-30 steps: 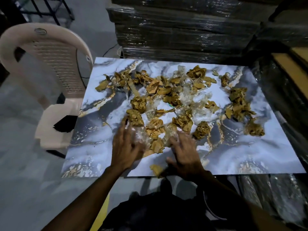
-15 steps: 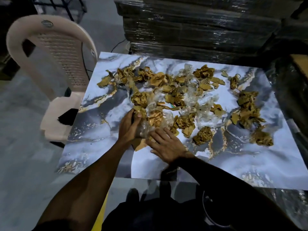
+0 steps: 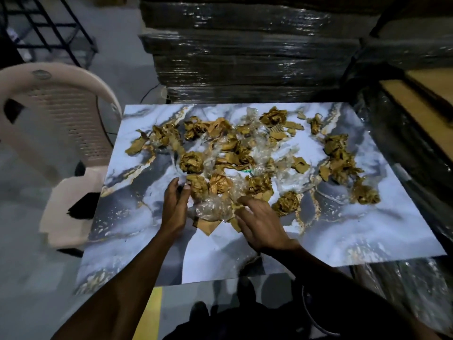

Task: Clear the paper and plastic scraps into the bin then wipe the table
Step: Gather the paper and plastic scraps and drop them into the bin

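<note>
Barely begun: left hand (image 3: 175,207) & right hand (image 3: 261,223), fingers loosely spread, cup clear plastic scrap (image 3: 210,208) at marble-print table (image 3: 367,231) near edge; crumpled brown paper scraps (image 3: 193,161) beyond, no bin visible, wiping undone.

Surface (image 3: 367,231): marbled white and grey-blue, dark grey swirls at left, thin gold veining throughout. Paper scraps (image 3: 193,161): golden-brown, crumpled. Plastic scraps (image 3: 210,208): clear, whitish glints. Chair (image 3: 61,111), left: pale beige, perforated dot pattern on backrest. Wrapped stack (image 3: 245,57), far: black, glossy highlights. Floor stripe (image 3: 150,312), near: yellow.
</note>
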Demonstrator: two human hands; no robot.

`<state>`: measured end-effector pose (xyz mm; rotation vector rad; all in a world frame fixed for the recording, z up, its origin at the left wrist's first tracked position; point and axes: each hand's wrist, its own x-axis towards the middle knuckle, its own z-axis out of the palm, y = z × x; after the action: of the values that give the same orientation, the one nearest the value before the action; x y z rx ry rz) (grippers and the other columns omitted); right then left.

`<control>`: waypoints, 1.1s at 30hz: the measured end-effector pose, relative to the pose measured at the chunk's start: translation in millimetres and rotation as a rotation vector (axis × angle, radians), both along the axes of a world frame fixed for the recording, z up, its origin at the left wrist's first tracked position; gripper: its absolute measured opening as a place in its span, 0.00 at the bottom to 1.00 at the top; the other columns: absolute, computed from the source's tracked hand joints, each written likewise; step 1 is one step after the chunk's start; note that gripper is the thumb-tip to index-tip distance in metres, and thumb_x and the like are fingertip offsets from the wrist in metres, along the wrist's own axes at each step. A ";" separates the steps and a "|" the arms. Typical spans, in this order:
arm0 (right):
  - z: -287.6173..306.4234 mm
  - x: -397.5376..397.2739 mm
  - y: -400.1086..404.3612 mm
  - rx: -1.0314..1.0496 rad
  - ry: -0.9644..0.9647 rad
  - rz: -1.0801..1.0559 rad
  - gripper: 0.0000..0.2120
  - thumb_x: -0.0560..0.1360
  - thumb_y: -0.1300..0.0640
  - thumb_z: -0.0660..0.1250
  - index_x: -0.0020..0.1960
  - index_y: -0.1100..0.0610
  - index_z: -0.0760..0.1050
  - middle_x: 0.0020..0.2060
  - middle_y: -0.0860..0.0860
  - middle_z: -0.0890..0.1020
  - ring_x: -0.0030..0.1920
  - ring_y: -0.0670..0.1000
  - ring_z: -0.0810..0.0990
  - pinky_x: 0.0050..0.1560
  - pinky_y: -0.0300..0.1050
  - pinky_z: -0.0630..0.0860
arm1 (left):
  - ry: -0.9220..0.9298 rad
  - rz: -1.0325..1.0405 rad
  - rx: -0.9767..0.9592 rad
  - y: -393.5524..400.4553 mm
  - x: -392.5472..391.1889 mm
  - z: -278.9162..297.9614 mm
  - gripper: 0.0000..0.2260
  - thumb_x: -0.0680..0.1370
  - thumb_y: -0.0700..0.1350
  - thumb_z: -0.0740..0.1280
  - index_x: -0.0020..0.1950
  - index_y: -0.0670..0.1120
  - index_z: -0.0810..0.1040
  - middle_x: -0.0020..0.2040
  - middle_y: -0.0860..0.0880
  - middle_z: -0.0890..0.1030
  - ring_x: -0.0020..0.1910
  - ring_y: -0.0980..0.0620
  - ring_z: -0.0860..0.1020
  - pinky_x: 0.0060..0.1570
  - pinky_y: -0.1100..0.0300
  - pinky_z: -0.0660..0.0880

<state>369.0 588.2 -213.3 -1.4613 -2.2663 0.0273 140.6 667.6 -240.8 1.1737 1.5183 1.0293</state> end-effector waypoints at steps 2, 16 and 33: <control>8.4 0.5 -1.6 0.038 0.053 -0.126 0.08 0.77 0.58 0.63 0.51 0.59 0.79 0.57 0.58 0.79 0.52 0.59 0.78 0.50 0.49 0.72 | 0.024 0.017 0.009 12.8 -7.4 2.3 0.23 0.83 0.50 0.60 0.76 0.47 0.62 0.75 0.46 0.66 0.73 0.48 0.66 0.73 0.51 0.64; 36.6 97.3 139.6 0.032 0.183 -0.452 0.13 0.77 0.53 0.62 0.57 0.58 0.77 0.54 0.55 0.79 0.54 0.58 0.77 0.52 0.50 0.73 | 0.455 0.156 0.068 160.7 -0.3 29.1 0.30 0.80 0.56 0.62 0.78 0.46 0.59 0.79 0.43 0.60 0.77 0.42 0.58 0.76 0.45 0.54; -20.9 254.6 354.9 -0.552 0.211 -0.688 0.49 0.64 0.17 0.38 0.74 0.45 0.60 0.72 0.57 0.69 0.72 0.61 0.64 0.71 0.67 0.59 | 0.669 0.139 -0.073 255.1 16.2 3.3 0.33 0.73 0.72 0.57 0.67 0.49 0.73 0.63 0.40 0.79 0.61 0.38 0.77 0.61 0.45 0.72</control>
<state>623.7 943.1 -234.2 -2.3218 -1.5450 0.5987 156.7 922.7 -237.6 1.4591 2.1584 0.6828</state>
